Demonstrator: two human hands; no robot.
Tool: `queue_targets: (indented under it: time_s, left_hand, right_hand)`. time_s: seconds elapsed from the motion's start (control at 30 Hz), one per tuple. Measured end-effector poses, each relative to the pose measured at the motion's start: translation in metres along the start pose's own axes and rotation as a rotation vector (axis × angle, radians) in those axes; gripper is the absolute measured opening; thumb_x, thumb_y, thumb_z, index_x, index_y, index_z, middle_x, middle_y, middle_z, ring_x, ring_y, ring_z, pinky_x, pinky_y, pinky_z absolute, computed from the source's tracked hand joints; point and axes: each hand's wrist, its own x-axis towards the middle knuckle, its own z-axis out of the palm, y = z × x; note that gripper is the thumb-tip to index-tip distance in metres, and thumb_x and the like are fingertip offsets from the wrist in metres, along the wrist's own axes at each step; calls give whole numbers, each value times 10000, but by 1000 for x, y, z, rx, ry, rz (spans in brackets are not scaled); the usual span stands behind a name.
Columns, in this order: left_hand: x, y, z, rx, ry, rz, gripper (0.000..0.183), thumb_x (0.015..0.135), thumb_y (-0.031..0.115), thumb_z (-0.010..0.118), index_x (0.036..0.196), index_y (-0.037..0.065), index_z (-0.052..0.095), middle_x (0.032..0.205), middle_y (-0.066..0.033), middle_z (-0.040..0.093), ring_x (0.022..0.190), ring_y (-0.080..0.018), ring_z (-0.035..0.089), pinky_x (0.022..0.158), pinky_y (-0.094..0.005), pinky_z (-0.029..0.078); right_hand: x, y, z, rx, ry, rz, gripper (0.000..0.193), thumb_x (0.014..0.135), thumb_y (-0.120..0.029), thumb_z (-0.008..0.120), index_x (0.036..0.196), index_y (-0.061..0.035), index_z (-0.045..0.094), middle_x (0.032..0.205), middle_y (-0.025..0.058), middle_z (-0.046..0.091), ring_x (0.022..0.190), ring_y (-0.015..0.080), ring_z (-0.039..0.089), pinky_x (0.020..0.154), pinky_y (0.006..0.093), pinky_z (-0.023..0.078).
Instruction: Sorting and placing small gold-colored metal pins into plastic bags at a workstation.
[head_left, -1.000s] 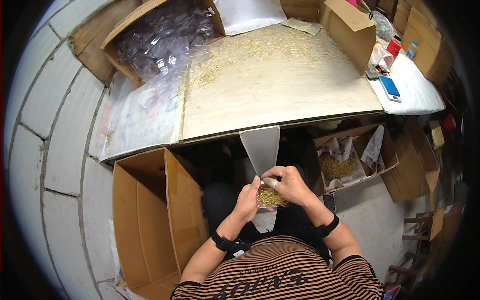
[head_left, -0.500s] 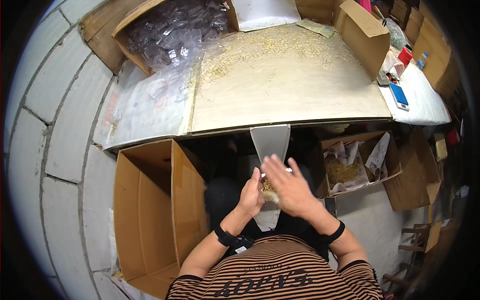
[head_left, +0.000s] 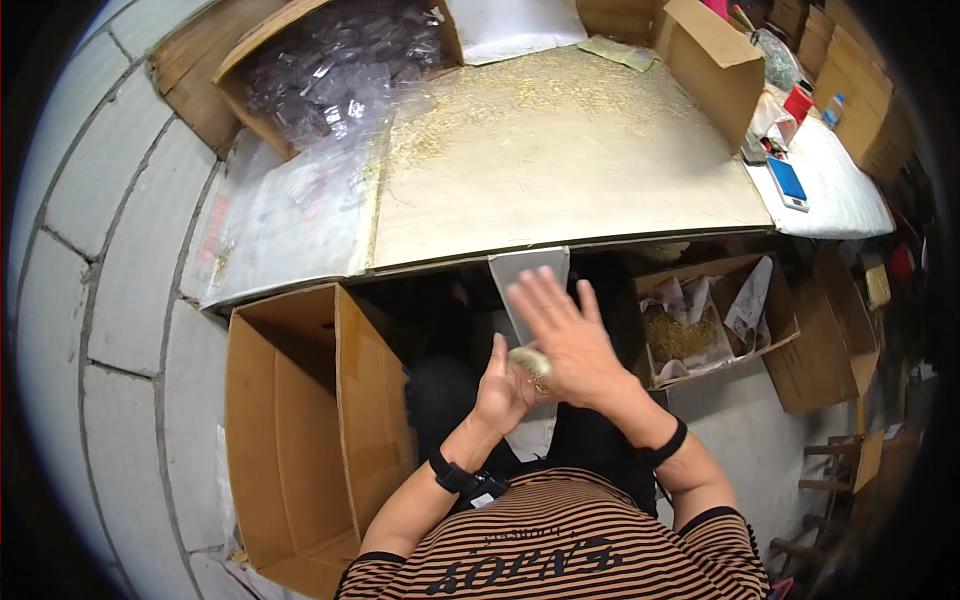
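Note:
My left hand (head_left: 502, 398) is wrapped round a small bundle of thin golden pieces (head_left: 535, 368), its thumb pointing up. A pale, rounded end of the bundle shows between the hands; the rest is hidden by my fingers and palm. The flat right hand (head_left: 572, 345) lies against or just beside the bundle's right side, fingers stretched out and slightly blurred; whether it touches cannot be made out. Below both hands, a narrow grey-white board (head_left: 531, 435) runs from the table edge toward my lap.
Loose golden pieces (head_left: 440, 130) lie scattered over the pale tabletop (head_left: 560, 200). Clear plastic packets (head_left: 340, 70) fill a box at the back left. A tall open carton (head_left: 290, 430) stands left, a paper-lined box with golden pieces (head_left: 680, 335) right. A blue-topped scale (head_left: 787, 182) sits far right.
The bundle has tilted between my hands so its pale end now faces up. My right hand has moved slightly up, its fingers reaching farther toward the table. The view has shifted a little.

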Motion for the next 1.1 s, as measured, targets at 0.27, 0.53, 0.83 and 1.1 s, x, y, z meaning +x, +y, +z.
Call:
queue_targets:
  time_s: [0.27, 0.53, 0.83, 1.1]
  left_hand:
    - [-1, 8, 28, -133, 198, -18, 873, 869, 707, 213, 1387, 8, 284, 1409, -159, 367, 1292, -306, 370, 1050, -472, 314]
    - [5, 9, 24, -84, 137, -12, 734, 918, 536, 337, 1396, -14, 251, 1422, -185, 334, 1290, -326, 367, 1059, -508, 285]
    - [-9, 20, 26, 68, 138, 36, 680, 695, 8, 543, 1334, -60, 319, 1295, -216, 453, 1213, -346, 463, 994, -533, 397]
    - [-5, 10, 14, 157, 174, -28, 590, 768, -17, 505, 1331, -49, 332, 1280, -165, 475, 1161, -286, 519, 937, -494, 467]
  right_hand:
    - [7, 0, 25, -124, -32, -88, 670, 896, -587, 316, 1393, -139, 359, 1413, 136, 381, 1367, 356, 215, 1040, 644, 132]
    - [13, 13, 39, 50, 65, 111, 580, 919, -463, 403, 1335, -59, 422, 1352, 142, 446, 1338, 334, 283, 1055, 590, 170]
    - [-23, 51, -4, 1001, 451, 410, 289, 937, -138, 479, 1160, 28, 556, 1045, 148, 641, 988, 207, 601, 885, 302, 453]
    - [-61, 44, 15, 1013, 286, 541, 268, 890, -69, 537, 1131, 41, 573, 1023, 132, 645, 917, 179, 613, 810, 288, 477]
